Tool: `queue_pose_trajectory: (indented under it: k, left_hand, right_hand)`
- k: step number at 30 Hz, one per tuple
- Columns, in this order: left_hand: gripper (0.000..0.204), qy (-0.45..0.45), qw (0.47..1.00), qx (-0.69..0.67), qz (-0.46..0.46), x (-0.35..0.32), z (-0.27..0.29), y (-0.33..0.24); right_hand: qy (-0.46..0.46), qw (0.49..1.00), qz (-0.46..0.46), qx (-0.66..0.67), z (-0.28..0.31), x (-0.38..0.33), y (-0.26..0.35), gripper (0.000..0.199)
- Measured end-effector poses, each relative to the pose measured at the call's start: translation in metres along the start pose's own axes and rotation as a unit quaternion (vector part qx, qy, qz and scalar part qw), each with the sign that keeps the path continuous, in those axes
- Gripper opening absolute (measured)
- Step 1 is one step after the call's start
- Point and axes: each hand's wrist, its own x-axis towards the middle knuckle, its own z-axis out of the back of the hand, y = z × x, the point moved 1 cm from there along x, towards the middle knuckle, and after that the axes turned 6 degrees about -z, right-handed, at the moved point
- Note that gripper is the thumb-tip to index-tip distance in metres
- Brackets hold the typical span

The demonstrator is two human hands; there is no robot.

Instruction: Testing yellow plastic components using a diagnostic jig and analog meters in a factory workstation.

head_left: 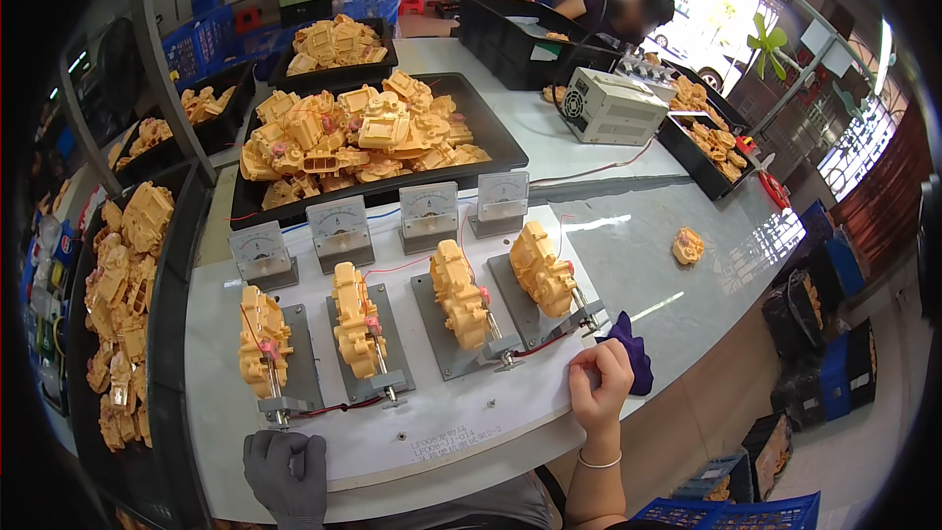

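Observation:
My left hand [285, 476], in a grey glove, is closed at the table's front edge, just below the metal clamp [281, 405] of the leftmost test fixture. Bare, with a bracelet at the wrist, my right hand [601, 385] curls its fingers near the clamp [587, 318] of the rightmost fixture. What either hand holds, if anything, is hidden. Several yellow plastic gearbox housings sit tilted on grey fixture plates: a leftmost housing [262, 339], a second housing [357, 322], a third housing [459, 296] and a rightmost housing [542, 271]. Purple cloth [633, 355] lies beside my right hand.
Analog meters [429, 216] stand in a row behind the fixtures. Beyond them is a black tray [496, 128] heaped with housings; another black bin [172, 334] stands at left. A loose housing [688, 246] and a power supply [615, 105] are at right. Two people are across the table.

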Motion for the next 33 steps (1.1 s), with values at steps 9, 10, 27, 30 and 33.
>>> queue_pose_trajectory:
  k: [9, 10, 27, 30, 33]
  left_hand:
    - [0.017, 0.001, 1.000, 0.005, 0.002, 0.0012, -0.0017, -0.0016]
    - [0.017, 0.001, 1.000, 0.005, 0.002, 0.0010, -0.0017, -0.0014]
    - [0.016, 0.013, 1.000, 0.008, 0.001, -0.0010, -0.0021, 0.0014]
    - [0.016, 0.009, 1.000, 0.002, 0.011, -0.0013, -0.0027, 0.0010]
    - [0.016, 0.010, 1.000, -0.009, 0.007, -0.0016, -0.0041, 0.0051]
  right_hand:
    - [-0.001, 1.000, -0.002, 0.001, -0.0003, -0.0003, -0.0032, 0.004]
    - [-0.002, 1.000, -0.002, 0.003, -0.0003, -0.0003, -0.0028, 0.003]
    - [0.001, 1.000, -0.012, -0.004, -0.0003, -0.0011, -0.0017, 0.004]
    - [0.001, 1.000, -0.017, -0.006, -0.0002, -0.0001, -0.0018, 0.004]
    - [0.003, 1.000, -0.019, -0.010, 0.0005, 0.0001, -0.0009, 0.005]
